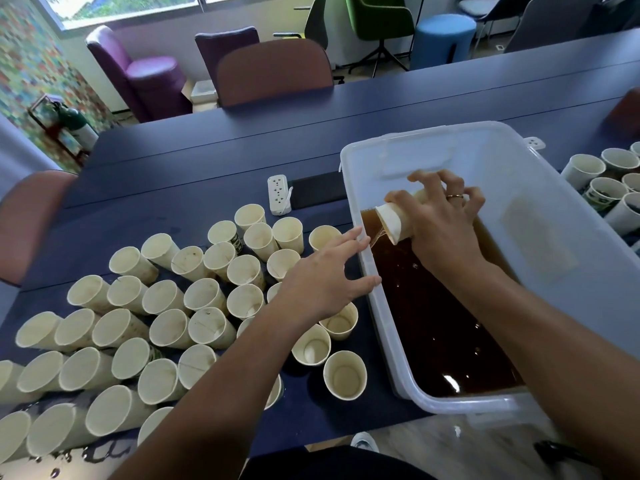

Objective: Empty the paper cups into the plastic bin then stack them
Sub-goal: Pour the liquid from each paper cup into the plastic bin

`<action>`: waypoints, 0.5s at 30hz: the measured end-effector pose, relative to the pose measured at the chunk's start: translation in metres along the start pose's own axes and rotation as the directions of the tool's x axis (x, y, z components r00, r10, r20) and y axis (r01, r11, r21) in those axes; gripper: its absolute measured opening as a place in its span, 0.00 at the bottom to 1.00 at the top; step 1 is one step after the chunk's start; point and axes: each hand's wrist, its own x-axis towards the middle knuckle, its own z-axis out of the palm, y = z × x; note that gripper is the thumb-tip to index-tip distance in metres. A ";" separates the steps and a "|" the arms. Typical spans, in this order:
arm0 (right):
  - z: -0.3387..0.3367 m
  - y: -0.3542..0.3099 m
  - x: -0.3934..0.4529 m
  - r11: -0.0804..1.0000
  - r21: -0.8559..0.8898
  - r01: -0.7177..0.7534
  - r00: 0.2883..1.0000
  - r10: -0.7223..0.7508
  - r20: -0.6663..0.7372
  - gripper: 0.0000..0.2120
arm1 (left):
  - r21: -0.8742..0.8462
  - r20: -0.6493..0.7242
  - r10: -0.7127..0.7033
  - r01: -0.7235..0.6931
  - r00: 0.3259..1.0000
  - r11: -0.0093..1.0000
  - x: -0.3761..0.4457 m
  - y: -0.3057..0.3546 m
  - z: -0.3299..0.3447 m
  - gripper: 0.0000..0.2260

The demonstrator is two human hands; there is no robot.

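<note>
My right hand (440, 216) grips a paper cup (393, 221) tipped mouth-down over the clear plastic bin (585, 258), and brown liquid streams from it into the brown liquid (433, 327) that fills the bin's near half. My left hand (325, 275) rests with straight fingers on the bin's left rim, above the cups. Several empty paper cups (173, 306) stand upright in a crowd on the dark blue table (207, 147) left of the bin. More cups (609, 188) stand to the right of the bin.
A white power strip (278, 194) lies on the table behind the empty cups. Spilled liquid wets the table's near left edge (69, 452). Chairs stand around the table, one brown chair (273, 71) across from me. The bin overhangs the table's front edge.
</note>
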 end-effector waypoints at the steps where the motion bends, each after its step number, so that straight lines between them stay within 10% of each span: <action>1: -0.001 0.001 0.000 1.000 0.001 -0.008 1.000 0.008 -0.006 0.28 | 0.002 0.001 0.002 -0.002 1.000 1.000 0.000 0.000 0.000 0.30; 15: -0.007 -0.003 -0.004 0.999 -0.035 -0.030 0.969 0.038 0.246 0.31 | 0.002 0.008 0.021 -0.021 1.000 1.000 -0.001 0.000 -0.002 0.30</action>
